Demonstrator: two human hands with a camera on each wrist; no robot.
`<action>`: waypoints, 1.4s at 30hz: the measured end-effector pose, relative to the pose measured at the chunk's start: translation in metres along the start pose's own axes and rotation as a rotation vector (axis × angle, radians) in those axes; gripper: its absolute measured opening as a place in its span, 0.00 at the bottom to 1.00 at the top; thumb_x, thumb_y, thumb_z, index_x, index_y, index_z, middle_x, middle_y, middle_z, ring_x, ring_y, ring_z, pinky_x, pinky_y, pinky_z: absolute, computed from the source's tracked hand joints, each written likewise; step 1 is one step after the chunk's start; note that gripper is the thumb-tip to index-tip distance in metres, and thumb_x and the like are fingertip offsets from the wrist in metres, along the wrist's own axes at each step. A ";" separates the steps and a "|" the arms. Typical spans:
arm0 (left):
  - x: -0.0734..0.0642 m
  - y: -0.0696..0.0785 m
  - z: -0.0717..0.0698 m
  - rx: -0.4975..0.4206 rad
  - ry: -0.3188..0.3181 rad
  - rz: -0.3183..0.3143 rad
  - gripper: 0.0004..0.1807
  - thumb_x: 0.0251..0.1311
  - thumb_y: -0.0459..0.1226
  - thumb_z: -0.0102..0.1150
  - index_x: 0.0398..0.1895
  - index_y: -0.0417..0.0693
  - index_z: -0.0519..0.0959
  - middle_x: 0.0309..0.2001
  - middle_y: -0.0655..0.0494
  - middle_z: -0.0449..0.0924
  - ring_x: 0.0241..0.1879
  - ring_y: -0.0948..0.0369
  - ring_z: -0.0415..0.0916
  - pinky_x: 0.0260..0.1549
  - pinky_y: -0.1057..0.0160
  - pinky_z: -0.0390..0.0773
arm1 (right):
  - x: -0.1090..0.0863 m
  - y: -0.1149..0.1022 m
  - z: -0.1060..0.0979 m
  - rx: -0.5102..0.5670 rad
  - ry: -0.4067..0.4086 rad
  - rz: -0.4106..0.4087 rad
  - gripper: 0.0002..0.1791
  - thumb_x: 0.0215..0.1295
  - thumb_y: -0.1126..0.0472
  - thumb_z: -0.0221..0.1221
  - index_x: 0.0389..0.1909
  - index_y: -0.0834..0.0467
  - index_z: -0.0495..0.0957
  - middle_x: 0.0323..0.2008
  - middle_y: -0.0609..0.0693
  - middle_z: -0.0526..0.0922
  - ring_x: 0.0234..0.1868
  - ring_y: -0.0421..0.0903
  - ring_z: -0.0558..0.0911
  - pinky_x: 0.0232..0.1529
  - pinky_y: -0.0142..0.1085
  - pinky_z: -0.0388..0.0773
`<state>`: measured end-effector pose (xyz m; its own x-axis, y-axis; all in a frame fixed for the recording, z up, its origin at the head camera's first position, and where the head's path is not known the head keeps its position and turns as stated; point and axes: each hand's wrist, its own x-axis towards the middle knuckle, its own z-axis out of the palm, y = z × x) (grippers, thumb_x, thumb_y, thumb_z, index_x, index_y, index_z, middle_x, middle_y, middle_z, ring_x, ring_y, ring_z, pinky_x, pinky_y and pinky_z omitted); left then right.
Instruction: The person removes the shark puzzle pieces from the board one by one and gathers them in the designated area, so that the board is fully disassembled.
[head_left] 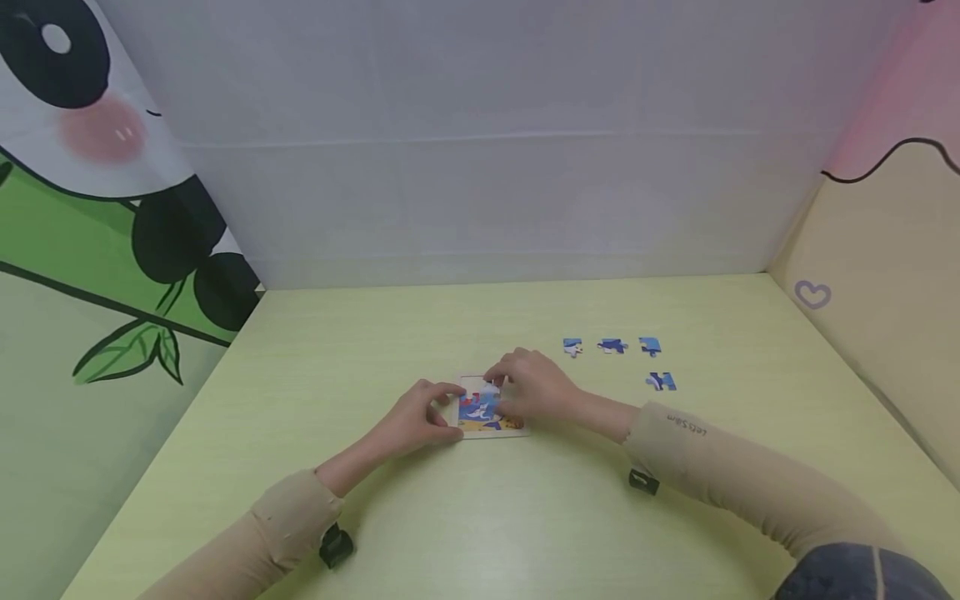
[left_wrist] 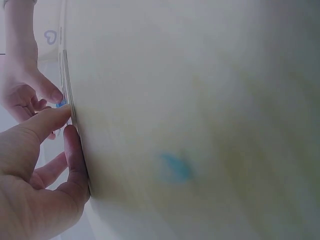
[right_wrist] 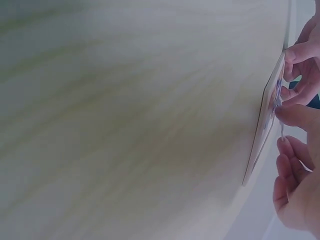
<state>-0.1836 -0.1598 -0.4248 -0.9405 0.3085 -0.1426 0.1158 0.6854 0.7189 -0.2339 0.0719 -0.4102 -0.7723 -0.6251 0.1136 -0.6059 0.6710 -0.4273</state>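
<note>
A small framed jigsaw puzzle board (head_left: 487, 435) lies on the table, partly filled with blue, red and yellow pieces. My left hand (head_left: 420, 415) holds it along the left side, thumb at the near corner and a fingertip farther up the edge. Over the board, my right hand (head_left: 536, 387) pinches a light blue puzzle piece (head_left: 491, 389) between thumb and fingers. In the right wrist view the piece is edge-on, close to the board's face (right_wrist: 262, 127). Fingers cover the board's right part, so whether the piece touches its neighbours I cannot tell.
Several loose puzzle pieces lie beyond my right hand: three in a row, including a dark blue one (head_left: 612, 346), and another (head_left: 661, 381) nearer. A grey-white wall (head_left: 480, 200) stands behind the pale yellow table (head_left: 487, 525), with printed panels at both sides.
</note>
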 end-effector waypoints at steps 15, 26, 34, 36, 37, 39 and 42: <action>-0.001 0.002 -0.001 0.000 -0.002 -0.015 0.33 0.51 0.37 0.74 0.63 0.52 0.75 0.50 0.47 0.70 0.33 0.64 0.77 0.33 0.70 0.77 | -0.011 0.021 -0.014 0.119 0.028 -0.109 0.23 0.57 0.58 0.70 0.55 0.52 0.82 0.45 0.43 0.86 0.48 0.42 0.78 0.51 0.37 0.73; -0.001 0.003 0.000 0.018 0.012 -0.020 0.34 0.50 0.36 0.75 0.63 0.52 0.76 0.51 0.47 0.71 0.33 0.65 0.77 0.33 0.70 0.76 | -0.035 0.047 -0.024 0.081 0.046 -0.062 0.24 0.56 0.58 0.71 0.55 0.53 0.82 0.44 0.44 0.85 0.48 0.43 0.78 0.51 0.39 0.74; -0.001 0.005 -0.001 0.017 0.016 -0.022 0.34 0.50 0.36 0.74 0.63 0.52 0.75 0.51 0.47 0.72 0.34 0.64 0.77 0.32 0.70 0.76 | -0.051 0.064 -0.034 0.028 0.086 -0.083 0.23 0.54 0.59 0.71 0.53 0.53 0.83 0.43 0.43 0.84 0.46 0.42 0.79 0.49 0.39 0.76; -0.001 0.006 -0.001 0.022 0.016 -0.022 0.34 0.50 0.37 0.74 0.64 0.52 0.75 0.51 0.47 0.72 0.34 0.64 0.77 0.32 0.70 0.76 | -0.057 0.067 -0.037 0.004 0.105 -0.099 0.22 0.54 0.59 0.71 0.52 0.53 0.83 0.42 0.43 0.84 0.46 0.42 0.78 0.48 0.39 0.77; -0.001 0.006 0.000 0.023 0.015 -0.022 0.34 0.50 0.37 0.74 0.64 0.52 0.75 0.51 0.47 0.72 0.34 0.64 0.77 0.32 0.70 0.76 | -0.059 0.069 -0.039 -0.010 0.115 -0.111 0.22 0.54 0.59 0.72 0.52 0.54 0.83 0.42 0.43 0.84 0.46 0.42 0.78 0.49 0.40 0.77; -0.001 0.006 0.000 0.024 0.013 -0.022 0.34 0.50 0.37 0.74 0.64 0.52 0.75 0.51 0.47 0.72 0.34 0.65 0.77 0.33 0.70 0.76 | -0.065 0.073 -0.044 -0.047 0.130 -0.147 0.21 0.54 0.60 0.72 0.50 0.54 0.83 0.42 0.44 0.85 0.46 0.43 0.78 0.51 0.42 0.77; -0.001 0.006 0.000 0.023 0.008 -0.021 0.34 0.50 0.37 0.74 0.64 0.52 0.75 0.51 0.47 0.72 0.34 0.65 0.77 0.33 0.70 0.76 | -0.072 0.083 -0.048 -0.112 0.150 -0.199 0.21 0.53 0.61 0.72 0.49 0.55 0.83 0.41 0.44 0.85 0.46 0.44 0.78 0.54 0.45 0.75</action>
<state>-0.1822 -0.1558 -0.4207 -0.9453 0.2885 -0.1522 0.1031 0.7070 0.6997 -0.2379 0.1925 -0.4106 -0.6502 -0.6889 0.3204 -0.7597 0.5856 -0.2826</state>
